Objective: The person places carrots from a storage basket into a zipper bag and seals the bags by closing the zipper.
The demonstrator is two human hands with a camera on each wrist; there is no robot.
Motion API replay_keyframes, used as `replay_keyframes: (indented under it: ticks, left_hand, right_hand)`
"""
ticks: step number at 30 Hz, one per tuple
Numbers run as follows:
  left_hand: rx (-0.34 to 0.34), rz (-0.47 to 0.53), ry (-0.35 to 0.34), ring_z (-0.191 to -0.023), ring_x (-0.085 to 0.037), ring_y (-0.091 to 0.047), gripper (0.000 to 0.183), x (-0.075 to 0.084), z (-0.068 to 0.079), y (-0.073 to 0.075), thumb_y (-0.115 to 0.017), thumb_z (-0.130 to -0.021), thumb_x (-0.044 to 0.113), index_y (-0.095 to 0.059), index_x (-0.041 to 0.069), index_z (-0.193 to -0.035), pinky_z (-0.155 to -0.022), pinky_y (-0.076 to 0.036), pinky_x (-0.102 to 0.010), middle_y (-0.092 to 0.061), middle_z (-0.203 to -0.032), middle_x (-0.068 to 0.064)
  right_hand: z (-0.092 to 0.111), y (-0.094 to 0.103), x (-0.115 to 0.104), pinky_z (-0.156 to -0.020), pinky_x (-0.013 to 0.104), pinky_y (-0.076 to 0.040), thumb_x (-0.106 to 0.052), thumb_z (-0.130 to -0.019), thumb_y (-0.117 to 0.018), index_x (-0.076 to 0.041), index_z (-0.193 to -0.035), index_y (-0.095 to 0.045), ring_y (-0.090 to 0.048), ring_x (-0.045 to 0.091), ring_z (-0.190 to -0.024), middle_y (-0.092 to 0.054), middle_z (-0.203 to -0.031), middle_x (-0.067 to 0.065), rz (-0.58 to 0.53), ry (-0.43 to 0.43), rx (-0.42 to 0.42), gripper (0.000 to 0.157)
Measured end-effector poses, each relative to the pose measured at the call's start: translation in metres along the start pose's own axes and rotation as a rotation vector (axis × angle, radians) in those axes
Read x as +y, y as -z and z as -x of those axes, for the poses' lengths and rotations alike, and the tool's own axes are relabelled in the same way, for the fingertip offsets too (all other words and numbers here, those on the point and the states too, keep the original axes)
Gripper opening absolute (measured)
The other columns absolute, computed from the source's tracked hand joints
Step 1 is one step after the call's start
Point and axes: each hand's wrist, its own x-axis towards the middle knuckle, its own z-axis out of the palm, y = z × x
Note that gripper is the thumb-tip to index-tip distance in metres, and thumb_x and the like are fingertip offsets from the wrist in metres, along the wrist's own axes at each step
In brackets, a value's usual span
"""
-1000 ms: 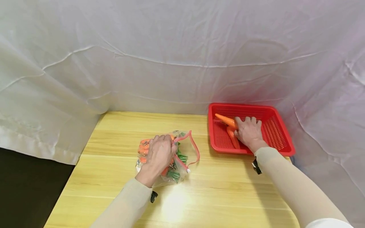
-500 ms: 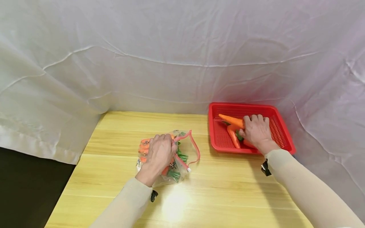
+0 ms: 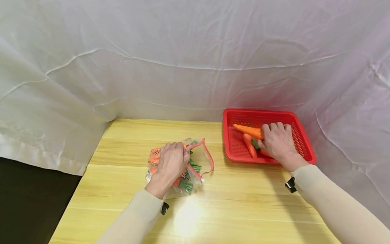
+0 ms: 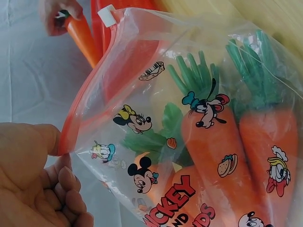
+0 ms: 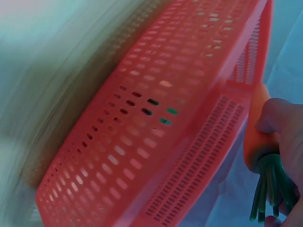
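Head view shows the left hand (image 3: 172, 161) pinching the edge of a bag (image 4: 135, 125); farther out, the right hand (image 3: 278, 140) grips a carrot (image 3: 248, 131) over the basket (image 3: 243, 159). Held near its leafy end, it could tip and slip.

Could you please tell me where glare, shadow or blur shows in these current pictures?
Head view: bright glare on the wooden table, soft shadow beside the right sleeve; left wrist view: small shiny highlights on the clear bag; right wrist view: bluish cast, streaky blur at the picture's left, the carrot clearer.
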Motion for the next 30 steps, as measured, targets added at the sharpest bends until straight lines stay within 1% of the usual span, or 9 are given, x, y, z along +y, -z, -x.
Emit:
replay_keyframes:
  ticks: [4,8,13,16,20,24,27,30]
  left_hand:
    - [-0.014,0.003,0.010,-0.070,-0.022,-0.044,0.019,0.000,-0.001,0.002,-0.063,-0.096,0.014,-0.055,0.013,-0.078,-0.068,-0.034,-0.034,-0.053,-0.071,0.001]
    - [-0.034,0.012,0.025,-0.071,-0.022,-0.044,0.021,0.001,-0.002,0.002,-0.062,-0.096,0.014,-0.053,0.015,-0.077,-0.069,-0.034,-0.034,-0.053,-0.072,0.001]
    - [-0.032,0.009,0.017,-0.070,-0.022,-0.044,0.021,0.002,-0.003,0.002,-0.062,-0.096,0.014,-0.053,0.015,-0.077,-0.069,-0.035,-0.034,-0.053,-0.071,0.001]
    - [-0.021,-0.002,0.009,-0.070,-0.022,-0.045,0.020,0.002,-0.004,0.001,-0.062,-0.096,0.014,-0.054,0.014,-0.078,-0.069,-0.036,-0.034,-0.053,-0.071,0.001]
    - [-0.015,-0.009,0.011,-0.071,-0.022,-0.045,0.018,0.001,-0.005,0.003,-0.063,-0.095,0.014,-0.055,0.013,-0.079,-0.069,-0.035,-0.034,-0.053,-0.072,0.000]
    - [-0.002,-0.007,0.005,-0.071,-0.023,-0.044,0.018,0.002,-0.006,0.005,-0.064,-0.094,0.014,-0.054,0.013,-0.079,-0.069,-0.034,-0.033,-0.052,-0.072,0.000]
    - [0.024,-0.013,-0.009,-0.071,-0.023,-0.046,0.018,0.003,-0.008,0.006,-0.064,-0.093,0.013,-0.054,0.013,-0.078,-0.069,-0.036,-0.034,-0.053,-0.071,0.000]
    - [0.037,-0.025,-0.017,-0.071,-0.023,-0.047,0.019,0.005,-0.009,0.007,-0.065,-0.092,0.011,-0.054,0.013,-0.076,-0.070,-0.038,-0.035,-0.052,-0.070,0.000]
  right_hand:
    - [0.001,0.011,-0.008,-0.077,0.058,-0.040,-0.030,-0.082,-0.076,-0.007,-0.089,-0.048,-0.050,0.041,-0.078,-0.050,-0.074,0.013,0.009,0.063,0.048,0.037]
    - [0.002,0.021,-0.017,-0.077,0.057,-0.040,-0.033,-0.081,-0.077,-0.008,-0.088,-0.048,-0.051,0.040,-0.078,-0.053,-0.076,0.014,0.025,0.115,0.078,0.038]
    - [0.005,0.035,-0.031,-0.074,0.056,-0.042,-0.032,-0.080,-0.075,-0.009,-0.087,-0.049,-0.051,0.039,-0.075,-0.052,-0.075,0.013,0.016,0.182,0.127,0.036]
    - [0.007,0.042,-0.042,-0.073,0.055,-0.042,-0.031,-0.079,-0.074,-0.008,-0.089,-0.049,-0.053,0.039,-0.076,-0.053,-0.076,0.013,0.000,0.220,0.158,0.035]
    - [0.009,0.048,-0.064,-0.071,0.054,-0.043,-0.029,-0.077,-0.074,-0.006,-0.093,-0.052,-0.056,0.040,-0.079,-0.056,-0.079,0.014,-0.018,0.278,0.191,0.035]
    - [0.010,0.049,-0.089,-0.073,0.054,-0.044,-0.029,-0.077,-0.074,-0.007,-0.091,-0.053,-0.056,0.039,-0.081,-0.056,-0.080,0.013,-0.038,0.340,0.200,0.034]
    - [0.007,0.044,-0.107,-0.076,0.054,-0.045,-0.028,-0.079,-0.075,-0.008,-0.091,-0.054,-0.057,0.038,-0.084,-0.059,-0.084,0.012,-0.061,0.370,0.178,0.031]
    - [0.002,0.037,-0.125,-0.079,0.052,-0.045,-0.027,-0.080,-0.076,-0.009,-0.092,-0.055,-0.057,0.036,-0.086,-0.061,-0.087,0.012,-0.078,0.379,0.142,0.030]
